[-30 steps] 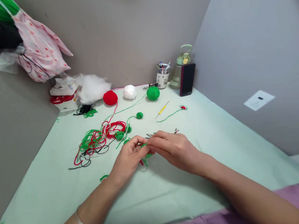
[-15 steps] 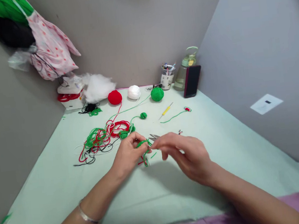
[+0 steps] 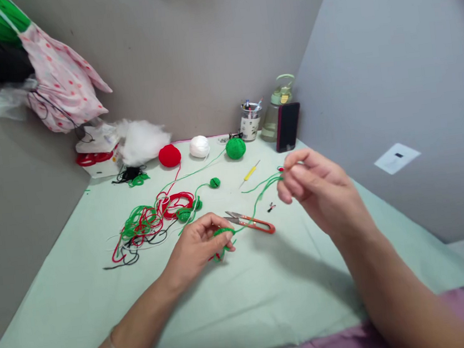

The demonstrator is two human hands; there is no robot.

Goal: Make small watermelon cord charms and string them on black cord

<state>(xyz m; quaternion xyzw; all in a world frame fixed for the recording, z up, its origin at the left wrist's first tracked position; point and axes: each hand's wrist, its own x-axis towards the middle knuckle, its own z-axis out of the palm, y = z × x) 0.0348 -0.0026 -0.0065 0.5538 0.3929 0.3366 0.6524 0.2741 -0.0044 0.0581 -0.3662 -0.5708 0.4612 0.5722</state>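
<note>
My left hand (image 3: 200,245) rests on the pale green table cover (image 3: 271,298), fingers closed on a small green crocheted piece (image 3: 223,233) with red and green yarn tails below it. My right hand (image 3: 321,189) is raised to the right, thumb and forefinger pinched on a green yarn strand (image 3: 260,198) that runs taut down to the piece. Orange-handled thread snips (image 3: 251,222) lie on the cover between my hands, just right of the piece.
A tangle of green, red and black yarn (image 3: 148,224) lies left of centre. Red (image 3: 170,155), white (image 3: 199,146) and green (image 3: 236,148) yarn balls, a yellow crochet hook (image 3: 251,173), pen cup (image 3: 249,122), bottle (image 3: 273,112) and phone (image 3: 287,127) stand at the back.
My right hand has lifted up and to the right, drawing the green strand out from the piece. The snips, hidden under my hands before, now lie uncovered. My left hand stayed in place.
</note>
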